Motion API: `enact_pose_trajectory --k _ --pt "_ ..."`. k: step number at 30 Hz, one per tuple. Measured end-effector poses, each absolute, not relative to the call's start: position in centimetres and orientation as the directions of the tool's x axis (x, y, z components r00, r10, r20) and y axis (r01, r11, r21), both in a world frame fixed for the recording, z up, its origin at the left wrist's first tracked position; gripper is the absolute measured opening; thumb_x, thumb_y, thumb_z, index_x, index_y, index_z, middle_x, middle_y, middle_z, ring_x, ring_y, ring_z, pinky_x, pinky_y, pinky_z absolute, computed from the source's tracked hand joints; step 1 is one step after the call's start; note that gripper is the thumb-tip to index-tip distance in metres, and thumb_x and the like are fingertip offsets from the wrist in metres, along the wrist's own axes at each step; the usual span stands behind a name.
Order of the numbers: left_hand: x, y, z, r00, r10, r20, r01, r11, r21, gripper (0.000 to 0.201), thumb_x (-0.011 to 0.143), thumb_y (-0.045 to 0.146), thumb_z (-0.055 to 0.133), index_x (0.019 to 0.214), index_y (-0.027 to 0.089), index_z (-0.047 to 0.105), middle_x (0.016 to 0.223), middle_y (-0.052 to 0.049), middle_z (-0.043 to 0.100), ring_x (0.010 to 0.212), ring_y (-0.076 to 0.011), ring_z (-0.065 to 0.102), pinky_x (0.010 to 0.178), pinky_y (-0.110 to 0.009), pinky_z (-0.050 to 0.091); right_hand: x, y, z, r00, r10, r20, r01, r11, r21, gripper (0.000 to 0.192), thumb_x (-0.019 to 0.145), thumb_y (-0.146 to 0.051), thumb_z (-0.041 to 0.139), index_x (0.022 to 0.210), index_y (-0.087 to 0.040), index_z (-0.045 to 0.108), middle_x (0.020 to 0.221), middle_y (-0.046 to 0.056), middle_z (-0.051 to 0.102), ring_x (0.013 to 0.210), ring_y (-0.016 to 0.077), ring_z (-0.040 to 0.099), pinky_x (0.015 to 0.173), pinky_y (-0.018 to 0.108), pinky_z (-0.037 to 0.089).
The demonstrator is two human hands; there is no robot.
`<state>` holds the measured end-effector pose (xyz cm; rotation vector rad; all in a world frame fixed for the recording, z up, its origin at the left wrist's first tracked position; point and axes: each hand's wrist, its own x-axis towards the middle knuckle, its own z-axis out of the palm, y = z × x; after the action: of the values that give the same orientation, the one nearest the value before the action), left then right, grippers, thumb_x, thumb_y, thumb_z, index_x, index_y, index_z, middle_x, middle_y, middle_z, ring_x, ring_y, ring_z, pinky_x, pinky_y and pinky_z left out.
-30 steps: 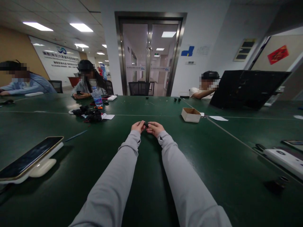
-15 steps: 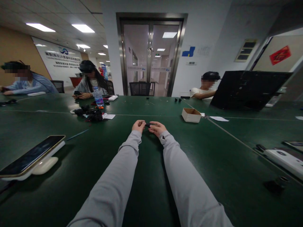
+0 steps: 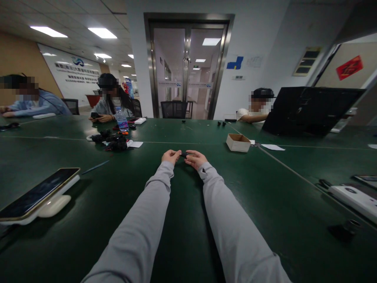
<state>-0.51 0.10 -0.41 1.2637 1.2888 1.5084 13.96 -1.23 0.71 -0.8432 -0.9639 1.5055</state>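
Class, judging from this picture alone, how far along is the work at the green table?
Done: nothing finished can be told; whether the cardboard box holds anything is hidden. In hand: left hand and right hand pinch a small black part between them. Left: a pile of black parts lies untouched, far left.

Head camera, looking forward, slightly down, across green table [image 3: 265, 204]; distant detail unclear.

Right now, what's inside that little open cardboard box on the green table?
The small open cardboard box sits on the green table, right of the person's hands. Only its rim and a bit of inner wall show; its near side hides the bottom, so any contents cannot be seen.
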Motion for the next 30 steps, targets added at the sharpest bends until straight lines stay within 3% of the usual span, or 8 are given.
enact_pose_trajectory --k 20,30 --pt "-0.91 -0.19 -0.06 -0.239 0.942 0.235 0.375 -0.134 0.918 0.036 0.065 0.052 0.057 0.053 0.018 0.052 0.05 0.001 0.055 0.051 -0.011 0.049 0.052 -0.022 0.037 14.05 -0.69 0.16 -0.166 0.986 0.001 -0.402 -0.067 -0.913 0.027 0.063 0.001 0.065 0.083 -0.017 0.063 0.068 0.001 0.06 0.057 0.0116 0.063 0.059 0.025 0.056" --pt "-0.86 -0.72 0.47 -0.238 0.935 0.262 0.45 -0.133 0.883 0.038 0.068 0.052 0.054 0.049 0.019 0.048 0.05 0.003 0.052 0.052 -0.0108 0.045 0.056 -0.023 0.035 14.06 -0.92 0.38 -0.189 0.982 0.006 -0.399 -0.071 -0.914 0.027 0.065 0.002 0.062 0.084 -0.017 0.064 0.071 0.002 0.061 0.059 0.0118 0.063 0.062 0.026 0.056"
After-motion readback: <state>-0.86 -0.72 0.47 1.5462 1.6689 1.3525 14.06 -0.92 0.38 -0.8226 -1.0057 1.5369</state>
